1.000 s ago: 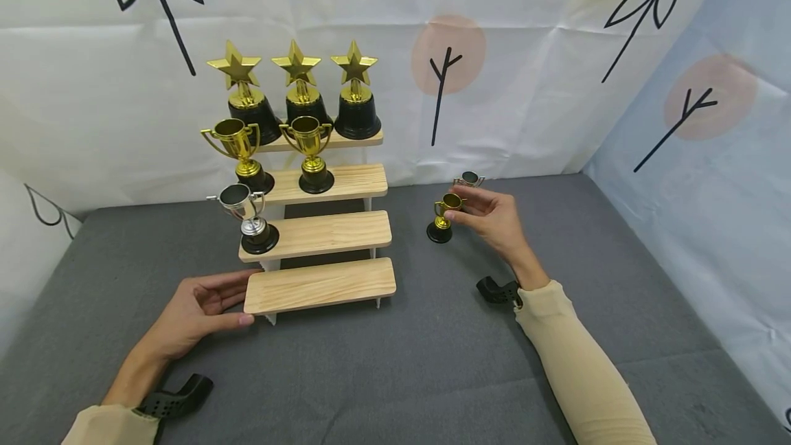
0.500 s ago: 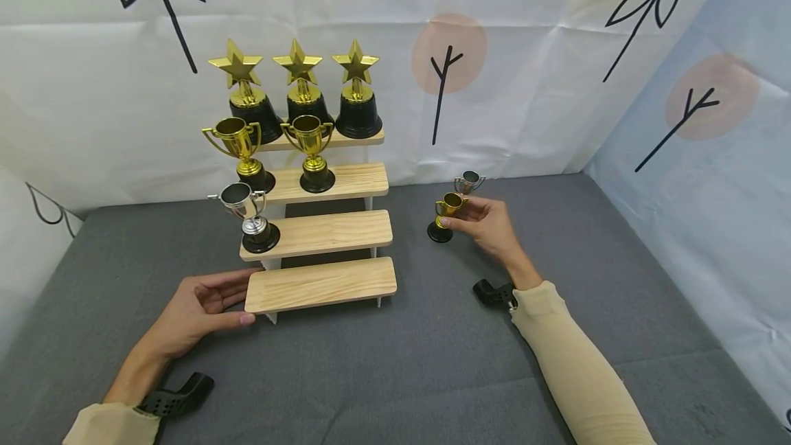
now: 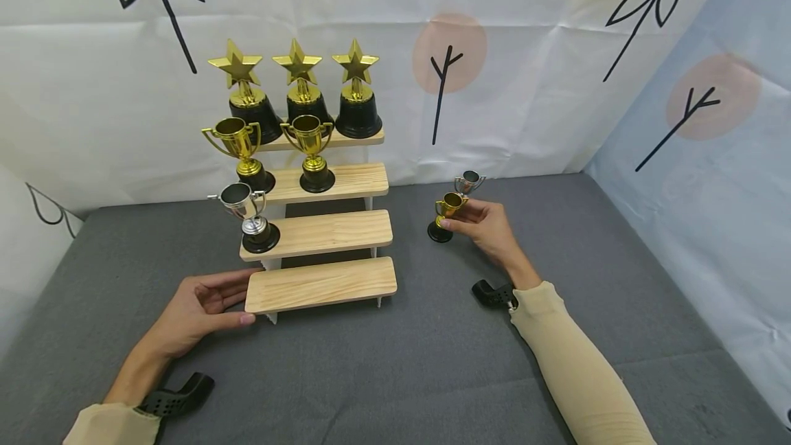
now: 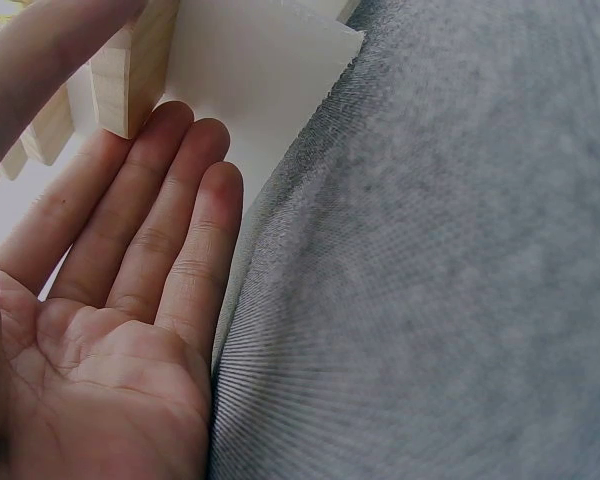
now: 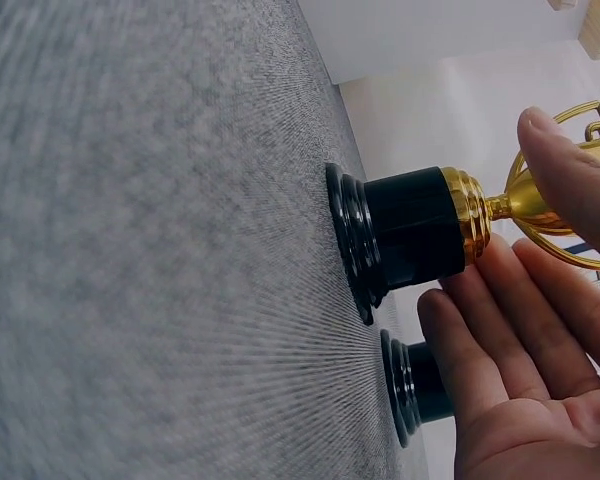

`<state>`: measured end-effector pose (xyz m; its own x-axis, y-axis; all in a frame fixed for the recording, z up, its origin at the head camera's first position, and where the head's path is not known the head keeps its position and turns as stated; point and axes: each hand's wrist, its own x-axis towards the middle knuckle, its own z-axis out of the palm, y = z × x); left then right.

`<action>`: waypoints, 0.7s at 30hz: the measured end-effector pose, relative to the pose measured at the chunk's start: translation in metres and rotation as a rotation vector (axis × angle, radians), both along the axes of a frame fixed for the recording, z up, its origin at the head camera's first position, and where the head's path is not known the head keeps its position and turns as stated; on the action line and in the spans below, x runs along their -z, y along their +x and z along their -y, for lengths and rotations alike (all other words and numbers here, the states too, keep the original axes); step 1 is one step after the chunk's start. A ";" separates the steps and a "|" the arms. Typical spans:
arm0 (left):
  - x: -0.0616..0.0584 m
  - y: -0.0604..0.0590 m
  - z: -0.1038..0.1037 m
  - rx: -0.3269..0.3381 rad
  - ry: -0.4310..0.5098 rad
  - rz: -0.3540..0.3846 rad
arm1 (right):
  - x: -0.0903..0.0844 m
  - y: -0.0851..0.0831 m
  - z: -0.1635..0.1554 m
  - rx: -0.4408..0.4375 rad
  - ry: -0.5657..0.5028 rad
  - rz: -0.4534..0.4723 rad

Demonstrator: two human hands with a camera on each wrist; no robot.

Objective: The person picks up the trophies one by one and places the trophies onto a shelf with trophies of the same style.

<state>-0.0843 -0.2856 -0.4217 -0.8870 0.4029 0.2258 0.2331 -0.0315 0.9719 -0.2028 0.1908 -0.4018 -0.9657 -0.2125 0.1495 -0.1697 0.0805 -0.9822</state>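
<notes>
My right hand (image 3: 485,226) holds a small gold cup trophy (image 3: 450,205) between thumb and fingers. Its black base (image 5: 415,225) stands upright at the grey cloth in the right wrist view. Just behind, a silver cup trophy (image 3: 469,180) is partly hidden by that hand. At the left end of the lowest step, my left hand (image 3: 185,311) has its fingers extended, with thumb and fingertips at the board end (image 4: 140,75). The wooden tiered stand (image 3: 321,287) carries a silver cup trophy (image 3: 247,208) at the left of its second step.
Two gold cup trophies (image 3: 312,136) stand on the third step. Along the top step are three gold star trophies (image 3: 356,74). Grey cloth (image 3: 408,376) covers the table, and a printed white backdrop (image 3: 525,40) rises behind it.
My right hand has lowered slightly on the gold cup trophy, its thumb shifting from the cup toward the stem. The trophy and my left hand stay in place.
</notes>
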 end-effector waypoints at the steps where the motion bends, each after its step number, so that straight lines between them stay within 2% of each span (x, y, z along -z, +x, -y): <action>1: 0.000 0.000 0.000 -0.002 -0.002 0.001 | 0.000 0.000 0.000 -0.002 -0.005 -0.001; 10: 0.000 0.000 0.000 -0.021 -0.026 0.011 | 0.000 0.000 0.001 -0.013 0.008 -0.019; 21: 0.000 0.001 0.000 -0.002 -0.014 0.002 | 0.001 0.000 0.001 0.015 0.058 -0.036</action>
